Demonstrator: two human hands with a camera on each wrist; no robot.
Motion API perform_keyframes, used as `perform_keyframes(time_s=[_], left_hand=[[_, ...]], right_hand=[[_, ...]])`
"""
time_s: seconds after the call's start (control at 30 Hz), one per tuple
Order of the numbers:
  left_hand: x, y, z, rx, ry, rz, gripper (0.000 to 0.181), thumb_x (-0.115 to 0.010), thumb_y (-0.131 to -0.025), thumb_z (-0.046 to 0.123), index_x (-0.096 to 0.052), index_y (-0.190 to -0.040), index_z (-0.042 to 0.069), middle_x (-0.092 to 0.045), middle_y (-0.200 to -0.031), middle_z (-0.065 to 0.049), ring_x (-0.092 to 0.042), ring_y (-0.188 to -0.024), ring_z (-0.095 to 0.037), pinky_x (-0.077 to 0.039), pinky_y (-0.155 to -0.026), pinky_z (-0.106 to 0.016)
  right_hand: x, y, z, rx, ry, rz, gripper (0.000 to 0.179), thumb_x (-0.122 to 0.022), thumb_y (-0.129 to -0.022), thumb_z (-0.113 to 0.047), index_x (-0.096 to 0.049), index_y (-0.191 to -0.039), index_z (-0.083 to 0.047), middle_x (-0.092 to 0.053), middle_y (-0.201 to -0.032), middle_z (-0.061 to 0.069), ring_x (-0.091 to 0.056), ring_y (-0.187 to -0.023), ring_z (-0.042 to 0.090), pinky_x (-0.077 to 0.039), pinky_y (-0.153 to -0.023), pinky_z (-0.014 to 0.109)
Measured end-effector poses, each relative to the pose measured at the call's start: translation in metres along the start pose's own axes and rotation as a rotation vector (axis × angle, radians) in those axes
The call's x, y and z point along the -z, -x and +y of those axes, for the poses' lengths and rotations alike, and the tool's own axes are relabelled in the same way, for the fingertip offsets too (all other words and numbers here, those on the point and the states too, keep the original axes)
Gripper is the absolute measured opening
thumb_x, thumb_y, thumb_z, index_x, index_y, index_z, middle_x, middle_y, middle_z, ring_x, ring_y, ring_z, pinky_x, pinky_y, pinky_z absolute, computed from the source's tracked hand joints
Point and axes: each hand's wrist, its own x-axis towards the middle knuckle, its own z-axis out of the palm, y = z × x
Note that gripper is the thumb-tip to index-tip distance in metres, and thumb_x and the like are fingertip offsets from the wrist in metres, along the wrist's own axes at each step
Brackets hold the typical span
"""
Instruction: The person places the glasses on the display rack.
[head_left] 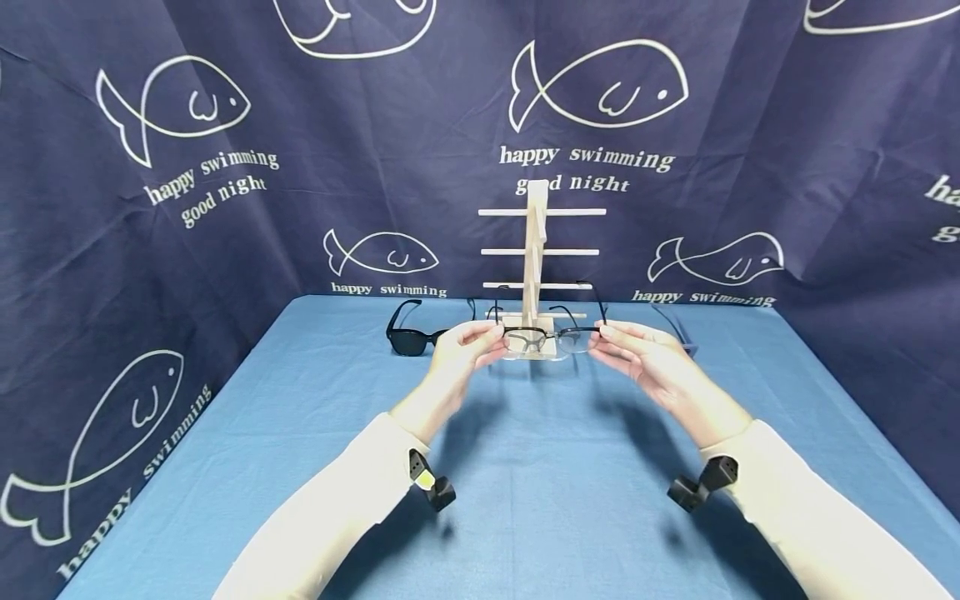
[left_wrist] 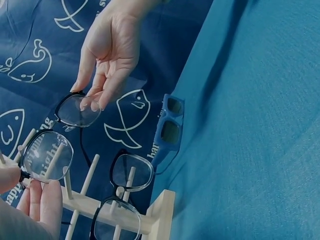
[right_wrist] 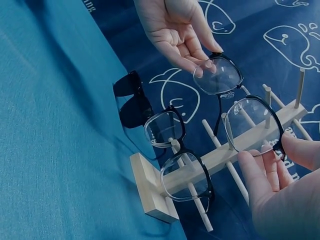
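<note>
A pair of clear eyeglasses with black upper rims (head_left: 579, 329) is held level between both hands, its temples pointing toward the stand. My left hand (head_left: 468, 352) pinches the frame's left corner between thumb and fingers. At the right corner, my right hand (head_left: 651, 360) grips it the same way. Behind is a wooden display stand (head_left: 536, 242) with crossbars. A second pair of clear eyeglasses (right_wrist: 185, 175) hangs on the stand's lowest bar; the held pair overlaps it in the head view.
Black sunglasses (head_left: 409, 342) lie on the blue tablecloth (head_left: 540, 483) left of the stand. Blue sunglasses (left_wrist: 169, 127) lie on the right side, partly behind my right hand in the head view. A dark fish-print curtain (head_left: 420, 150) hangs behind and at both sides.
</note>
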Motion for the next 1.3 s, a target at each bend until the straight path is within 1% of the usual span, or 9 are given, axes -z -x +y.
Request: perform_keyframes(time_s=[0.13, 0.27, 0.57, 0.63, 0.7, 0.8, 1.03, 1.13, 1.3], left_hand=[[0.000, -0.003, 0.001, 0.008, 0.008, 0.011, 0.026, -0.064, -0.091, 0.003, -0.062, -0.113, -0.011, -0.069, -0.096, -0.017, -0.070, -0.084, -0.019, -0.059, -0.092, -0.037], [0.001, -0.004, 0.002, 0.013, 0.005, 0.021, 0.025, -0.064, -0.091, 0.003, -0.062, -0.112, -0.010, -0.069, -0.097, -0.018, -0.069, -0.083, -0.017, -0.059, -0.091, -0.035], [0.002, -0.008, 0.003, 0.030, -0.002, 0.040, 0.024, -0.064, -0.092, 0.004, -0.063, -0.112, -0.009, -0.070, -0.087, -0.007, -0.068, -0.079, -0.013, -0.060, -0.089, -0.032], [0.002, -0.008, 0.004, 0.035, -0.004, 0.045, 0.024, -0.064, -0.092, 0.003, -0.063, -0.112, -0.009, -0.069, -0.083, -0.002, -0.068, -0.078, -0.013, -0.060, -0.088, -0.031], [0.002, -0.009, 0.004, 0.037, -0.003, 0.048, 0.025, -0.064, -0.092, 0.003, -0.063, -0.114, -0.009, -0.069, -0.082, -0.001, -0.068, -0.078, -0.013, -0.060, -0.088, -0.031], [0.003, -0.010, 0.004, 0.035, -0.001, 0.055, 0.029, -0.064, -0.092, 0.004, -0.061, -0.116, -0.011, -0.069, -0.083, -0.002, -0.067, -0.077, -0.013, -0.060, -0.088, -0.032], [0.002, -0.017, 0.003, 0.018, -0.006, 0.090, 0.026, -0.065, -0.091, 0.003, -0.063, -0.113, -0.010, -0.071, -0.097, -0.019, -0.066, -0.072, -0.011, -0.061, -0.085, -0.031], [0.002, -0.020, 0.002, 0.008, -0.007, 0.101, 0.024, -0.064, -0.091, 0.001, -0.063, -0.112, -0.010, -0.070, -0.099, -0.022, -0.066, -0.071, -0.010, -0.061, -0.085, -0.031], [0.002, -0.025, 0.002, 0.000, -0.011, 0.124, 0.025, -0.064, -0.091, 0.001, -0.063, -0.112, -0.012, -0.070, -0.079, -0.006, -0.066, -0.067, -0.010, -0.061, -0.084, -0.033]], right_hand=[[-0.003, -0.001, -0.001, -0.009, 0.003, 0.019, 0.016, -0.058, -0.095, 0.000, -0.072, -0.094, -0.007, -0.073, -0.087, 0.008, -0.070, -0.088, 0.016, -0.058, -0.090, 0.028], [-0.006, -0.002, -0.001, -0.018, -0.017, 0.045, 0.016, -0.059, -0.094, 0.000, -0.073, -0.092, -0.007, -0.073, -0.086, 0.007, -0.070, -0.087, 0.016, -0.058, -0.090, 0.028], [-0.012, -0.005, -0.002, -0.019, -0.025, 0.081, 0.016, -0.061, -0.092, 0.001, -0.073, -0.088, -0.008, -0.073, -0.084, 0.007, -0.070, -0.084, 0.015, -0.059, -0.089, 0.027], [-0.013, -0.006, -0.002, -0.019, -0.027, 0.085, 0.016, -0.061, -0.092, 0.001, -0.073, -0.088, -0.008, -0.073, -0.083, 0.007, -0.070, -0.084, 0.015, -0.059, -0.089, 0.028], [-0.014, -0.006, -0.002, -0.017, -0.024, 0.092, 0.016, -0.061, -0.092, 0.001, -0.073, -0.088, -0.008, -0.073, -0.083, 0.007, -0.070, -0.083, 0.015, -0.059, -0.089, 0.028], [-0.015, -0.008, -0.001, -0.014, -0.024, 0.100, 0.017, -0.061, -0.092, 0.002, -0.074, -0.087, -0.008, -0.074, -0.082, 0.006, -0.071, -0.083, 0.015, -0.059, -0.089, 0.029], [-0.017, -0.011, 0.001, -0.010, -0.061, 0.127, 0.018, -0.060, -0.092, 0.004, -0.073, -0.085, -0.007, -0.073, -0.081, 0.007, -0.070, -0.081, 0.016, -0.059, -0.088, 0.030], [-0.018, -0.014, 0.001, -0.011, -0.081, 0.150, 0.020, -0.059, -0.092, 0.005, -0.073, -0.083, -0.006, -0.073, -0.079, 0.008, -0.070, -0.079, 0.016, -0.060, -0.086, 0.030], [-0.020, -0.018, 0.001, -0.012, -0.093, 0.166, 0.021, -0.060, -0.092, 0.005, -0.073, -0.081, -0.007, -0.073, -0.078, 0.008, -0.070, -0.078, 0.015, -0.061, -0.085, 0.029]])
